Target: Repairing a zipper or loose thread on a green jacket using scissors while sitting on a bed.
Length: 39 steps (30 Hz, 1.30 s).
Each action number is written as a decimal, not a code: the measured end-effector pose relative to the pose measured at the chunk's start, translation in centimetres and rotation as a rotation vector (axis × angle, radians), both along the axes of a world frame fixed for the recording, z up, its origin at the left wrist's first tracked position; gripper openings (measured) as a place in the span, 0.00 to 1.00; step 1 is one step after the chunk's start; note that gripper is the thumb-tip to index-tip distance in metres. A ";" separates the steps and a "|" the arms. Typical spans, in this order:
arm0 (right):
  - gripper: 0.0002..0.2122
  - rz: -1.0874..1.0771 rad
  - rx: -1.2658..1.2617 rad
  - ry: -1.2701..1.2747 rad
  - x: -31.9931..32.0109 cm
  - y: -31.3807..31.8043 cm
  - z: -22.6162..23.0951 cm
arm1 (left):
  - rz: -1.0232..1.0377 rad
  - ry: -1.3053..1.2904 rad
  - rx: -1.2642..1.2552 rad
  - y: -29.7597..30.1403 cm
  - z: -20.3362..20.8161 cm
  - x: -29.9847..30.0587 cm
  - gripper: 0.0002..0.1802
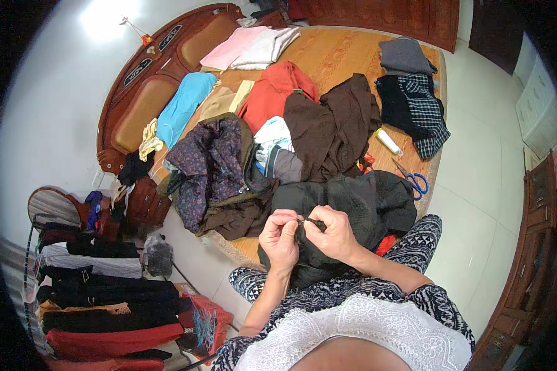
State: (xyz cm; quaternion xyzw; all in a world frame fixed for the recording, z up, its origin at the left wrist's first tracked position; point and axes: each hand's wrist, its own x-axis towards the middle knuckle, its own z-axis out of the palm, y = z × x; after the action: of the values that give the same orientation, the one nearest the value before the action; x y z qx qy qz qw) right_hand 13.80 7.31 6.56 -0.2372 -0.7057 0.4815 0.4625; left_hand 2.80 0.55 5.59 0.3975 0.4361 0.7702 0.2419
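Observation:
A black garment lies across my lap and the near edge of the bed. Above it my two hands meet, fingertips nearly touching. My left hand is closed in a pinch; what sits between its thumb and finger is too small to make out. A bit of dark cloth from the garment shows at the pinched fingers of my right hand. Blue-handled scissors lie to the right of the garment, beside a white tube-shaped bottle. Something red peeks out under the cloth by my right knee.
Piled on the bed mat are a brown garment, a dark floral jacket and a red garment. Folded checked cloth lies at the right edge. Clothes hang on a rack at lower left, near a red basket.

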 end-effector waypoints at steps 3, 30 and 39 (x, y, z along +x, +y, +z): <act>0.06 0.074 -0.158 0.003 0.2 0.1 0.2 | 0.050 0.134 0.008 0.2 -0.1 0.1 0.02; 0.04 0.185 -0.107 0.070 0.3 0.4 -0.5 | -0.148 -0.393 -0.101 -0.5 0.6 -0.3 0.05; 0.05 0.257 -0.234 0.008 0.5 -0.1 0.5 | -0.227 -0.310 -0.048 -0.6 0.6 -1.7 0.05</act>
State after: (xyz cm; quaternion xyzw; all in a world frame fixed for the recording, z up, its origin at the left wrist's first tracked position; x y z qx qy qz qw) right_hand 14.30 7.22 7.07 -0.1954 -0.6675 0.6164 0.3692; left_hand 1.10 -0.01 6.23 0.3149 0.3641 0.7793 0.4011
